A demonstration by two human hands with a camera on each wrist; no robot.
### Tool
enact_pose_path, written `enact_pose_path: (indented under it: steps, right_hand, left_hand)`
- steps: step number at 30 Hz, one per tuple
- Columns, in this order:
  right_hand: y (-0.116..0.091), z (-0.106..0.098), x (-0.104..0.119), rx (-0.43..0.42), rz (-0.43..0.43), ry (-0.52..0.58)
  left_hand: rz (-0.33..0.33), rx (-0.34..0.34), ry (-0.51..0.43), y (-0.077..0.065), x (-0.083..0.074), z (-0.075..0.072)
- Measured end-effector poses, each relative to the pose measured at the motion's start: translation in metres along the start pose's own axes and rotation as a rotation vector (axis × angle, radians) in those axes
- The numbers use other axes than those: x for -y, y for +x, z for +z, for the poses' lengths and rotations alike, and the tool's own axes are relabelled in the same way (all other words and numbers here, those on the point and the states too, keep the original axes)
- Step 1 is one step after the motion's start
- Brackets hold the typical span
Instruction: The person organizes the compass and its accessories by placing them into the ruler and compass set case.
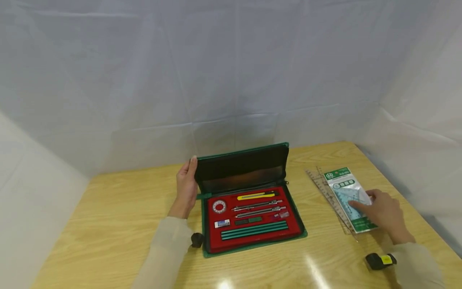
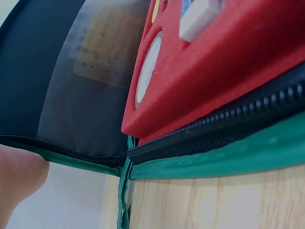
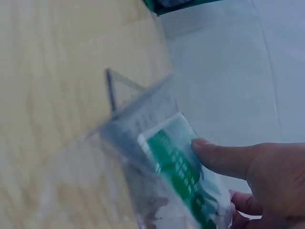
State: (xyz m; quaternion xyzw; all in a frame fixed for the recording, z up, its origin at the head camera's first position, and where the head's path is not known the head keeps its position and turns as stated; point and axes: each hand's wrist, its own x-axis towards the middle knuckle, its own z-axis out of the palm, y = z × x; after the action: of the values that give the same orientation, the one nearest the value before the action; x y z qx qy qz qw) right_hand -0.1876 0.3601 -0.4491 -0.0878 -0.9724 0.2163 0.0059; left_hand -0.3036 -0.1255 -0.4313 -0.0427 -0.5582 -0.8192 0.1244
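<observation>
My left hand (image 1: 185, 186) grips the left edge of the raised lid (image 1: 242, 168) of a green zip case, thumb on its inside. Red lining in the case's base holds a yellow utility knife (image 1: 256, 196), two metal compasses (image 1: 260, 212), an eraser (image 1: 221, 223), a round white ring (image 1: 219, 206) and green pencils (image 1: 254, 230). Off to the right, my right hand (image 1: 388, 210) pinches the edge of a clear packet (image 1: 346, 200) with green print, a bluish set square inside. Part of a transparent ruler-like set square (image 1: 330, 196) shows beneath the packet.
A yellowish stencil (image 2: 100, 59) shows behind the clear pocket of the lid. The wooden table (image 1: 126, 224) ends at a white sheet (image 1: 234, 80) behind and at the sides. A green strap (image 2: 124, 195) hangs by the case's hinge.
</observation>
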Motion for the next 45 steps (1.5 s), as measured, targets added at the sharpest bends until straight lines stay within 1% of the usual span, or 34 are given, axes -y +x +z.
enact_pose_path:
  steps: [5, 8, 10, 14, 16, 21, 24, 26, 27, 30, 33, 35, 36, 38, 41, 42, 44, 45]
  right_hand:
    - [0.000, -0.005, 0.002, 0.077, 0.031, 0.123]
    - [0.000, -0.005, 0.004, 0.076, 0.043, 0.141]
    - [0.001, -0.004, 0.005, 0.060, 0.041, 0.146]
    - [0.000, -0.004, 0.008, -0.025, 0.008, 0.188]
    - [-0.001, -0.005, 0.011, -0.075, -0.030, 0.217]
    - [-0.001, -0.008, 0.022, -0.158, -0.138, 0.266]
    - [0.001, -0.007, 0.028, -0.226, -0.179, 0.285]
    - [0.004, -0.005, 0.032, -0.267, -0.198, 0.311]
    - [0.007, -0.003, 0.032, -0.294, -0.193, 0.313]
    - [0.017, 0.003, 0.029, -0.353, -0.222, 0.350]
    - [0.023, 0.006, 0.033, -0.387, -0.268, 0.388]
    - [0.026, 0.007, 0.038, -0.403, -0.331, 0.417]
    - [0.026, 0.007, 0.044, -0.415, -0.350, 0.428]
    - [0.017, 0.000, 0.065, -0.417, -0.402, 0.455]
    - [0.012, -0.004, 0.086, -0.398, -0.474, 0.478]
    - [0.007, -0.007, 0.098, -0.386, -0.497, 0.479]
    - [0.012, -0.003, 0.106, -0.384, -0.583, 0.460]
    - [0.016, 0.000, 0.109, -0.397, -0.631, 0.439]
  left_hand:
    - [0.001, -0.006, 0.000, -0.001, 0.000, -0.001]
    - [-0.002, -0.009, 0.015, 0.000, 0.000, -0.001]
    - [0.000, -0.004, 0.019, 0.000, 0.000, -0.002]
    - [0.006, -0.005, 0.009, 0.000, 0.001, -0.002]
    - [0.005, -0.008, 0.014, -0.001, 0.002, -0.002]
    - [0.001, -0.014, 0.037, -0.002, 0.001, -0.004]
    - [0.000, -0.018, 0.046, -0.002, 0.001, -0.005]
    - [0.002, -0.022, 0.043, -0.002, 0.001, -0.005]
    - [0.004, -0.021, 0.041, -0.002, 0.001, -0.004]
    - [0.013, -0.009, 0.027, -0.001, 0.002, -0.003]
    - [0.017, -0.004, 0.031, 0.000, 0.003, -0.001]
    - [0.014, -0.003, 0.038, 0.000, 0.003, 0.000]
    - [0.007, -0.001, 0.043, 0.000, 0.002, -0.001]
    - [0.001, 0.006, 0.053, 0.000, 0.002, -0.002]
    - [-0.004, 0.006, 0.063, 0.000, 0.002, -0.003]
    - [-0.002, 0.001, 0.064, -0.001, 0.003, -0.003]
    - [0.011, -0.010, 0.060, -0.002, 0.003, -0.002]
    - [0.014, -0.015, 0.061, -0.002, 0.003, -0.002]
